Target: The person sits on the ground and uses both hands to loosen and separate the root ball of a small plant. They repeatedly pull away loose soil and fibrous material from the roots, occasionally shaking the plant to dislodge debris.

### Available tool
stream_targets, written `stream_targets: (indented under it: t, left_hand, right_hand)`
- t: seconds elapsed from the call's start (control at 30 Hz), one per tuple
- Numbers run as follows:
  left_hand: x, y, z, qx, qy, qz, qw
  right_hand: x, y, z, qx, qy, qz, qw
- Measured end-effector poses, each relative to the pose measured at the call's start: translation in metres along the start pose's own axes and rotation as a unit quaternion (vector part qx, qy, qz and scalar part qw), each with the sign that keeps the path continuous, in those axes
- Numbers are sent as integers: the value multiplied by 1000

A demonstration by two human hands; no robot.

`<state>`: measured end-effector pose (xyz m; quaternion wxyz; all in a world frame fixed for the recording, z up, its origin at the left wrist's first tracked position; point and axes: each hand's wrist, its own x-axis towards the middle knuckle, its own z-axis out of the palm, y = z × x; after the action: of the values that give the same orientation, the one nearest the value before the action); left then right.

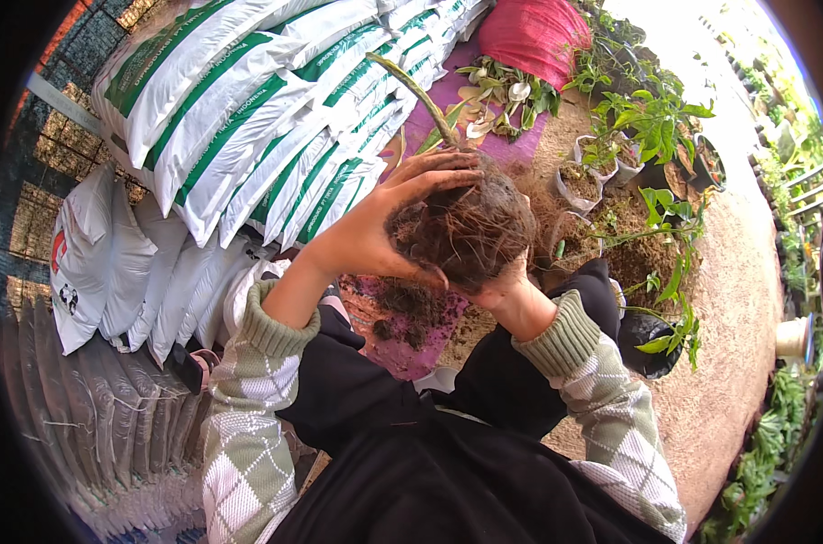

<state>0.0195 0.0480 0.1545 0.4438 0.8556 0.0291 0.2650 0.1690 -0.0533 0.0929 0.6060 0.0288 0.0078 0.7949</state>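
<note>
Between my two hands is a plant's root ball (483, 228), brown and fibrous with dark soil on it. A long, bent green stem (418, 95) rises from its top towards the upper left. My left hand (411, 204), smeared with soil, grips the near left side and top with spread fingers. Under the lower right side, my right hand (510, 279) supports the ball, its fingers largely hidden behind it. Below lies a purple printed sheet (418, 357) with loose dark soil (411, 306) scattered on it.
White and green plastic sacks (248, 102) are stacked at the upper left, above grey bundled bags (98, 408). A pink-red sack (534, 41) and cut leaves (513, 102) lie ahead. Potted leafy plants (656, 129) and a black plant bag (649, 343) stand at right on the ground.
</note>
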Motion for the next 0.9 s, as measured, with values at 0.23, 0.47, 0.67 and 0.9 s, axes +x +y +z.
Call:
stream_targets:
  t: [0.23, 0.47, 0.67, 0.9]
  left_hand:
    - [-6, -13, 5, 26, 48, -44, 998]
    - [-7, -10, 4, -76, 34, -54, 995]
    - [-15, -21, 19, -184, 113, -120, 969]
    - [-19, -30, 9, -324, 110, -188, 921]
  right_hand:
    - [7, 9, 29, -173, 262, -21, 949]
    - [11, 8, 13, -144, 185, -59, 970]
    - [16, 13, 5, -173, 183, -62, 966]
    - [21, 21, 13, -152, 290, -48, 944]
